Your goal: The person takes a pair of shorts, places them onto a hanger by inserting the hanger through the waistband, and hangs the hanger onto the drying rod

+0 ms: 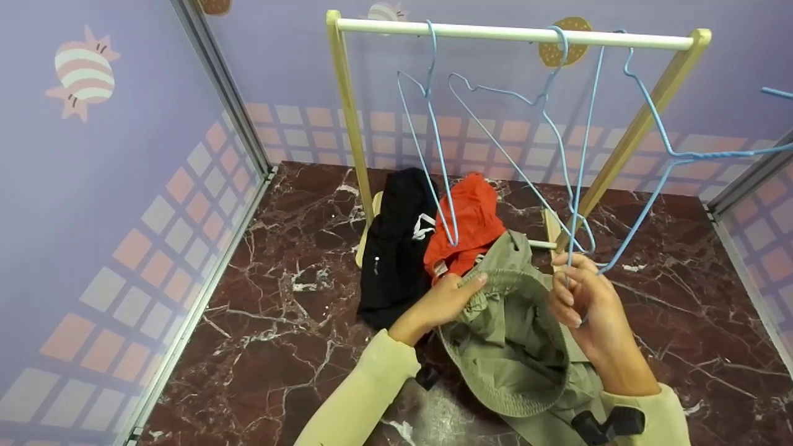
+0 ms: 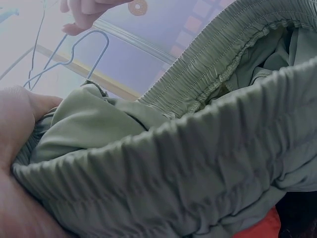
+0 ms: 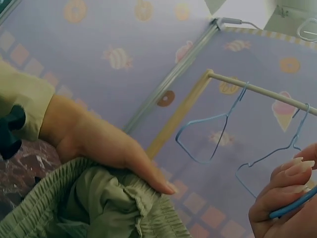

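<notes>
My left hand (image 1: 443,301) grips the gathered elastic waistband of a pair of olive-green pants (image 1: 520,402), thumb over the edge. The waist opening faces up and gapes wide in the head view. In the left wrist view the ribbed waistband (image 2: 173,168) fills most of the picture. Just right of the pants, my right hand (image 1: 591,303) pinches a blue wire hanger (image 1: 657,118) by its long side, the hook end pointing right. In the right wrist view a short length of the hanger (image 3: 294,203) shows between the curled fingers.
A wooden rack (image 1: 514,32) stands ahead, with blue hangers (image 1: 433,118) hanging from its rail. Beneath it, black clothing (image 1: 399,248) and an orange-red garment (image 1: 468,217) lie on the dark marbled floor (image 1: 272,347). Patterned wall panels (image 1: 124,186) enclose the space.
</notes>
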A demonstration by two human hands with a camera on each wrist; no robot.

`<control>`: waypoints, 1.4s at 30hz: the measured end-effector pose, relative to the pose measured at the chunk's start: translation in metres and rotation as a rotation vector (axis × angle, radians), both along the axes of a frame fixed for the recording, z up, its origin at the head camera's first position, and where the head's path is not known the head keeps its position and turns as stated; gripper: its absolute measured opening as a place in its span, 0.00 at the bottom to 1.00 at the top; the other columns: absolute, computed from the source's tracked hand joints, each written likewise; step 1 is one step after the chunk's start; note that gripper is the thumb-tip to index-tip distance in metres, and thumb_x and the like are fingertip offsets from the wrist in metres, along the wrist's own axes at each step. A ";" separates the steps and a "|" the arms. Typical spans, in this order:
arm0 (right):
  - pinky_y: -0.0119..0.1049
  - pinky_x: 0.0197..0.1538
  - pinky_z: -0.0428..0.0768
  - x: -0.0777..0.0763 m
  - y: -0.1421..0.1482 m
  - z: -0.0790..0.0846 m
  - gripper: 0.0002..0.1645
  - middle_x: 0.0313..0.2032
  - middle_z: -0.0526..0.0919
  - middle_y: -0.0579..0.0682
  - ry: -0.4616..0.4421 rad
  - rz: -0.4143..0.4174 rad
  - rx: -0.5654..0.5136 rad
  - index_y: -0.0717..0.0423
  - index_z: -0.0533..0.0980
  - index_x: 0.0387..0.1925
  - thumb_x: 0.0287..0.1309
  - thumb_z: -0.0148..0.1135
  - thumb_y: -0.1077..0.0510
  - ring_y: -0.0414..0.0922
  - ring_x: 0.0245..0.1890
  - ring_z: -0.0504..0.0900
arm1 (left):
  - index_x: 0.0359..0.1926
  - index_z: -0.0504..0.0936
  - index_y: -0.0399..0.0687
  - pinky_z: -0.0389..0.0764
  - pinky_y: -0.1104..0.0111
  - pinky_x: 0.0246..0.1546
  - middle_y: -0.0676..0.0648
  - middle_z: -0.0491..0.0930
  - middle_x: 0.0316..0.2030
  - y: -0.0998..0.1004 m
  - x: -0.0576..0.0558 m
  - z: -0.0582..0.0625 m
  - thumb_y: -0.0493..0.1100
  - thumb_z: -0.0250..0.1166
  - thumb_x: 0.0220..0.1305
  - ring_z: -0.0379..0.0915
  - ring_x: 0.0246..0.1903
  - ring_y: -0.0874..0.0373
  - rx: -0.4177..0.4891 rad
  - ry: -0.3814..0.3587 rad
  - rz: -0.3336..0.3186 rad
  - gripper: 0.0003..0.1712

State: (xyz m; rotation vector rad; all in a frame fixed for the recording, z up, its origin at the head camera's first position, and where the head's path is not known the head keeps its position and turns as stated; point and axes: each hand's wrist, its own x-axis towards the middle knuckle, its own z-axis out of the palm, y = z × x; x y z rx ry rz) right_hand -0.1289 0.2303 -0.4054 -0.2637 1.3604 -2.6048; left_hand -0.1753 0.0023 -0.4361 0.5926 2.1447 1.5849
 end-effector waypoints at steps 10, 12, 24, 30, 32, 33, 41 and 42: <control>0.32 0.12 0.42 0.018 0.004 -0.013 0.18 0.14 0.48 0.48 0.043 -0.071 0.085 0.57 0.66 0.41 0.64 0.27 0.70 0.43 0.09 0.42 | 0.07 0.53 0.50 0.48 0.73 0.13 0.57 0.47 0.08 0.002 0.001 -0.002 0.49 0.47 0.70 0.38 0.07 0.68 0.018 -0.017 0.025 0.32; 0.32 0.11 0.41 0.021 0.005 -0.015 0.18 0.13 0.47 0.48 0.043 -0.090 0.117 0.57 0.66 0.40 0.63 0.28 0.71 0.43 0.09 0.42 | 0.07 0.53 0.50 0.48 0.73 0.13 0.58 0.47 0.08 0.002 0.001 -0.002 0.48 0.47 0.70 0.38 0.07 0.67 0.034 -0.020 0.027 0.32; 0.33 0.09 0.41 0.038 0.005 -0.026 0.17 0.13 0.46 0.48 0.112 -0.079 0.092 0.59 0.67 0.40 0.64 0.29 0.72 0.42 0.07 0.42 | 0.08 0.54 0.51 0.48 0.72 0.13 0.58 0.48 0.08 0.005 -0.010 -0.027 0.55 0.48 0.68 0.39 0.08 0.65 0.006 -0.004 0.069 0.32; 0.30 0.09 0.40 0.047 0.020 -0.035 0.20 0.13 0.45 0.48 0.136 -0.029 0.044 0.62 0.67 0.42 0.63 0.27 0.74 0.41 0.08 0.42 | 0.07 0.54 0.53 0.50 0.71 0.13 0.58 0.48 0.09 0.006 -0.014 -0.039 0.62 0.50 0.64 0.40 0.09 0.63 0.000 -0.019 0.109 0.33; 0.29 0.09 0.40 0.049 0.026 -0.038 0.20 0.13 0.45 0.48 0.128 -0.024 0.038 0.62 0.67 0.41 0.63 0.26 0.74 0.40 0.09 0.42 | 0.08 0.55 0.53 0.50 0.71 0.13 0.58 0.48 0.09 0.006 -0.014 -0.039 0.62 0.50 0.63 0.41 0.09 0.63 0.006 -0.025 0.119 0.33; 0.30 0.09 0.40 0.050 0.030 -0.040 0.20 0.13 0.45 0.48 0.122 -0.024 0.044 0.62 0.67 0.41 0.63 0.26 0.74 0.40 0.08 0.42 | 0.08 0.55 0.53 0.51 0.71 0.13 0.58 0.48 0.09 0.006 -0.014 -0.039 0.62 0.51 0.63 0.41 0.09 0.63 0.010 -0.027 0.122 0.33; 0.32 0.09 0.39 0.061 0.052 -0.049 0.16 0.13 0.45 0.48 0.043 -0.075 0.166 0.61 0.68 0.37 0.65 0.31 0.71 0.41 0.09 0.40 | 0.08 0.55 0.54 0.53 0.72 0.13 0.58 0.50 0.07 0.005 -0.016 -0.038 0.61 0.53 0.62 0.44 0.08 0.64 0.021 -0.046 0.163 0.32; 0.32 0.10 0.39 0.062 0.054 -0.050 0.16 0.13 0.45 0.48 0.032 -0.083 0.191 0.60 0.69 0.37 0.64 0.32 0.71 0.41 0.09 0.40 | 0.08 0.55 0.53 0.53 0.72 0.13 0.58 0.50 0.07 0.005 -0.016 -0.038 0.60 0.53 0.62 0.45 0.08 0.64 0.018 -0.042 0.171 0.32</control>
